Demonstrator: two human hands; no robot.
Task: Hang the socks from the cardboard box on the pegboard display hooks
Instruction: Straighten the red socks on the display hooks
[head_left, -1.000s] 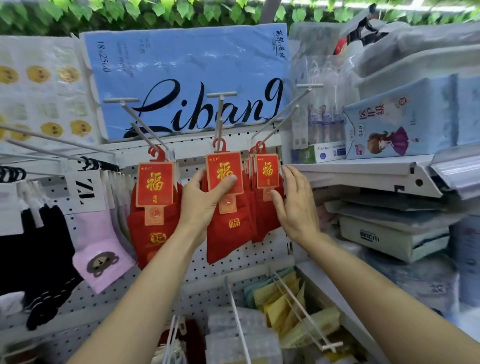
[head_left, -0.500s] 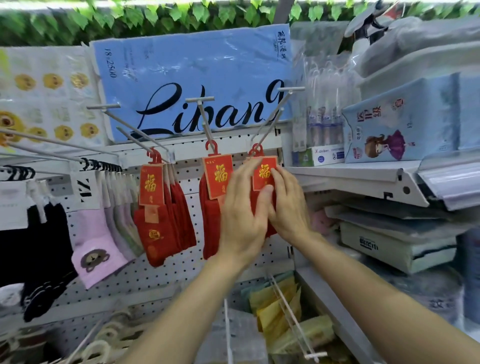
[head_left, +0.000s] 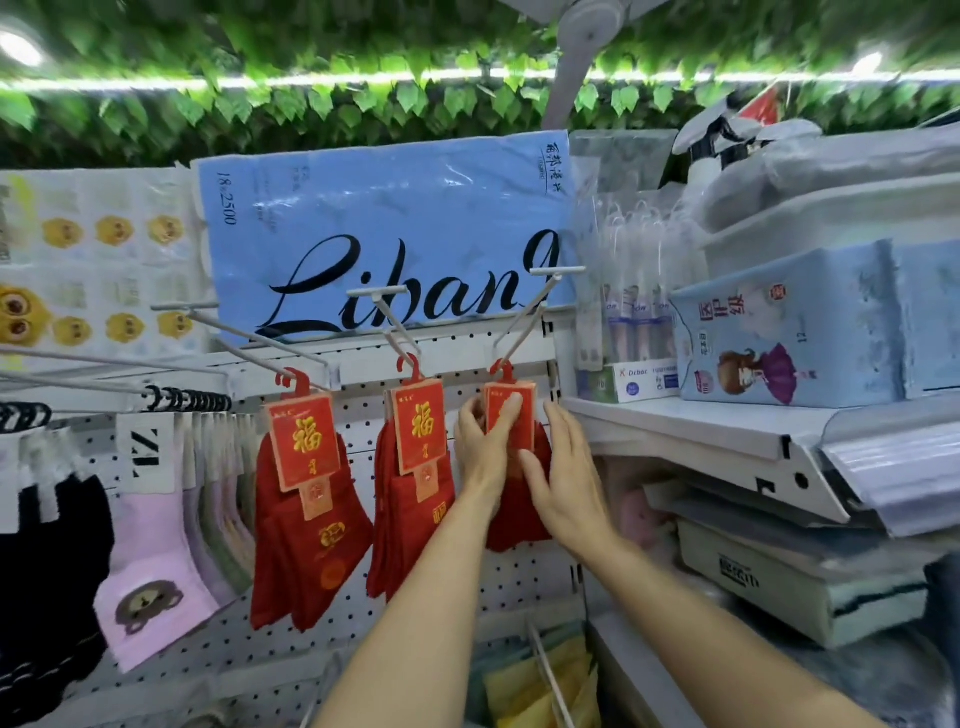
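**Red socks on the pegboard hooks**

Three bundles of red socks (head_left: 306, 525) with gold-printed red cards are hanging at centre frame on the pegboard (head_left: 519, 587). The left hand (head_left: 485, 441) is pinching the rightmost bundle's card (head_left: 511, 423); the right hand (head_left: 563, 478) is lying flat against it, hiding its print. A blue pack (head_left: 384, 239) above is reading "Libang", partly covered.

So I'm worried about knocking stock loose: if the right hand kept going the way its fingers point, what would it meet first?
Probably the rightmost bundle of red socks, which the right hand already seems to touch; the pegboard lies behind. Depth is unclear.
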